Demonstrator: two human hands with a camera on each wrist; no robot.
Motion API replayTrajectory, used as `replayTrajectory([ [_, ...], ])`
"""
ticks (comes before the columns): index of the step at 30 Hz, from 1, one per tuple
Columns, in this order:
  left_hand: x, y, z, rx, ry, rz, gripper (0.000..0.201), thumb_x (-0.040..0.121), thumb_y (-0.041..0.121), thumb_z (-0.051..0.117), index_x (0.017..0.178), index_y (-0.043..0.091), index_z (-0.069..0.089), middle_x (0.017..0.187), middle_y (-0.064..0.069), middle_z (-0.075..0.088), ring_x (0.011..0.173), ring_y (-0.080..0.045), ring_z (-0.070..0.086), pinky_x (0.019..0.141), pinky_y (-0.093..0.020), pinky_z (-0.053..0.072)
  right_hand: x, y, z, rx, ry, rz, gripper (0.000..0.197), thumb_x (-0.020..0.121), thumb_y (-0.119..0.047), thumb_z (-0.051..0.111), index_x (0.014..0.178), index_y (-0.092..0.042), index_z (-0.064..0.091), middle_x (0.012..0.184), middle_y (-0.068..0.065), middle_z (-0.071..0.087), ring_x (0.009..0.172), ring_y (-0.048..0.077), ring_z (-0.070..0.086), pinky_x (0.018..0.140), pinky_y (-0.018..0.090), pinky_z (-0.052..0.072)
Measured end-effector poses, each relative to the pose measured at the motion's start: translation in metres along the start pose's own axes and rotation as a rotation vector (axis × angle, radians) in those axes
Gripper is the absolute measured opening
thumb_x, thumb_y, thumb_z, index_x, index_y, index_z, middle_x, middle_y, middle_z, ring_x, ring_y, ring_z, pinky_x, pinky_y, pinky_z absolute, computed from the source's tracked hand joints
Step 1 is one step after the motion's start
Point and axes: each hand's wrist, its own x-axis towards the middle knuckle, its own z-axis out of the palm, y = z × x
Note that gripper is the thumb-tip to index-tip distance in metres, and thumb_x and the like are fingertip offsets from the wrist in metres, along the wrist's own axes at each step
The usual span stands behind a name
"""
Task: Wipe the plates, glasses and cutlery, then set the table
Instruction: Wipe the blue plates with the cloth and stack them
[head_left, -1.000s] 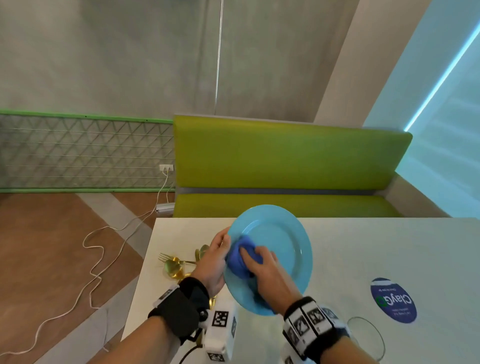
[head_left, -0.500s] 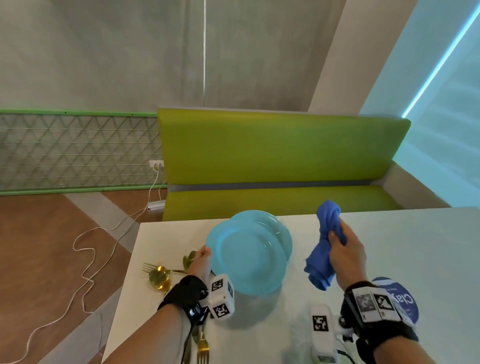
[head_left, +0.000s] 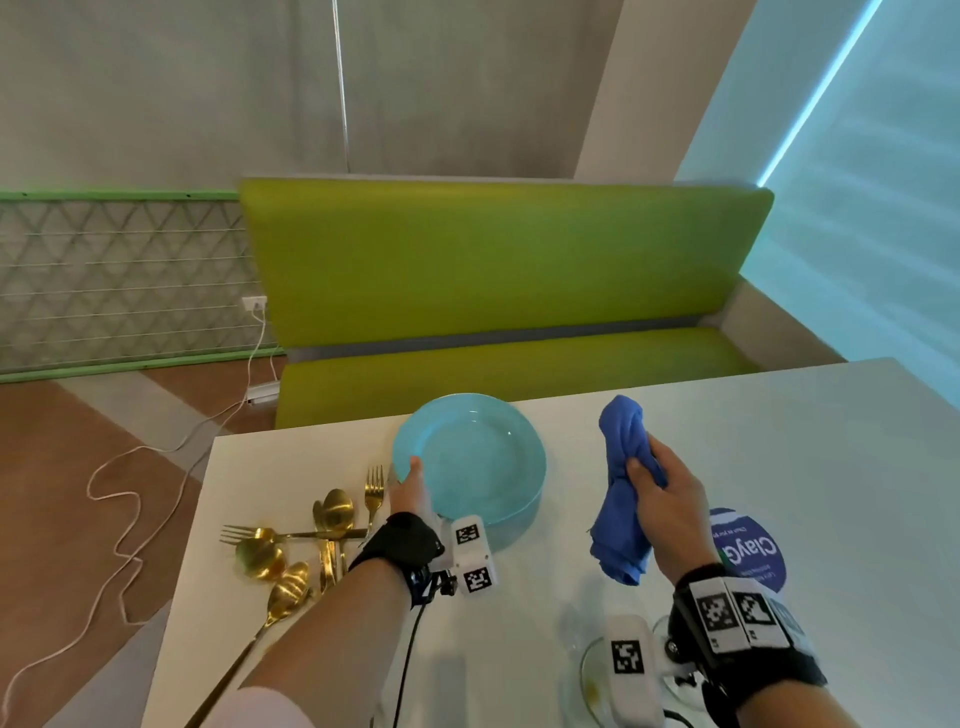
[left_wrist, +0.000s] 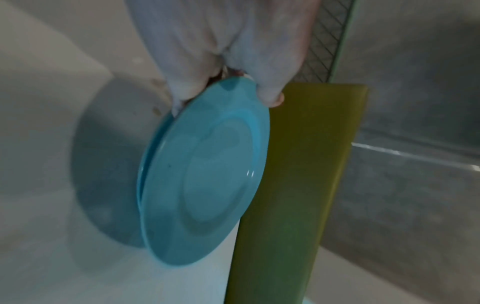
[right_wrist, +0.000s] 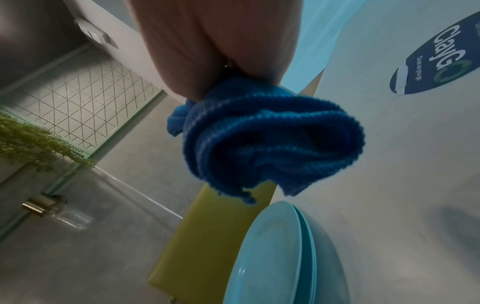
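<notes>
Where plates (head_left: 470, 457) sit, cutlery (head_left: 311, 535) beside.

— Pale turquoise plate (head_left: 470, 457), plain. Royal-blue ribbed cloth (head_left: 623, 483).
— Gold cutlery (head_left: 311, 535) on a white bench (head_left: 805, 467); navy round sticker (head_left: 750, 551), white lettering.
— Lime-green seat (head_left: 493, 270), grey wall (head_left: 208, 88), black-and-white checked wrist tags (head_left: 732, 613).

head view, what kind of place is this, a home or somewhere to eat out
Probably a cafe or canteen dining area rather than a home: a long green booth bench runs behind the white table, and a round "ClayGo" sticker on the table reads "clean as you go".
</notes>
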Motion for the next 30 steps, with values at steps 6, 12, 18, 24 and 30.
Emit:
replayTrajectory([
  [6, 0.002, -0.002, 0.013, 0.383, 0.210, 0.066, 0.077, 0.079, 0.055, 0.061, 0.136, 0.007, 0.041, 0.129, -0.014, 0.054, 0.117, -0.034, 0.052, 0.101, -0.043, 0.044, -0.012, -0.006, -0.007, 0.011, -0.028, -0.003, 0.026, 0.093, -0.010, 0.050, 0.110, -0.027, 0.060, 0.095, -0.006, 0.066, 0.095, 0.021, 0.062, 0.090, 0.043, 0.051],
  [12, 0.020, -0.011, 0.008, 0.526, 0.222, 0.152, 0.084, 0.061, 0.064, 0.061, 0.129, 0.015, 0.050, 0.122, -0.011, 0.059, 0.112, -0.032, 0.056, 0.097, -0.048, 0.046, -0.025, -0.006, -0.022, -0.005, -0.020, -0.001, 0.030, 0.094, -0.012, 0.050, 0.122, -0.018, 0.058, 0.107, 0.001, 0.065, 0.100, 0.020, 0.061, 0.086, 0.034, 0.051],
  [18, -0.014, -0.012, -0.008, 0.532, 0.136, 0.245, 0.059, 0.087, 0.033, 0.059, 0.136, 0.006, 0.042, 0.133, -0.012, 0.054, 0.122, -0.035, 0.049, 0.104, -0.045, 0.041, -0.043, -0.010, -0.037, 0.047, 0.038, 0.024, 0.030, 0.093, -0.014, 0.052, 0.123, -0.017, 0.057, 0.106, 0.000, 0.062, 0.099, 0.019, 0.058, 0.087, 0.034, 0.049],
  [24, -0.093, -0.030, -0.066, 0.859, -0.270, 0.316, 0.029, 0.089, 0.021, 0.053, 0.118, 0.016, 0.055, 0.118, -0.009, 0.061, 0.110, -0.026, 0.057, 0.098, -0.036, 0.045, -0.069, -0.010, -0.039, 0.099, 0.091, 0.031, 0.025, 0.092, -0.017, 0.054, 0.117, -0.020, 0.059, 0.105, -0.001, 0.063, 0.101, 0.022, 0.060, 0.091, 0.040, 0.051],
  [30, -0.156, -0.090, -0.128, 1.452, -0.788, 0.338, 0.090, 0.078, 0.029, 0.073, 0.148, 0.021, 0.018, 0.145, 0.001, 0.035, 0.132, -0.016, 0.036, 0.109, -0.028, 0.034, -0.103, -0.010, -0.037, 0.112, 0.099, 0.013, 0.020, 0.092, -0.020, 0.053, 0.110, -0.024, 0.060, 0.103, -0.001, 0.065, 0.101, 0.023, 0.060, 0.093, 0.045, 0.050],
])
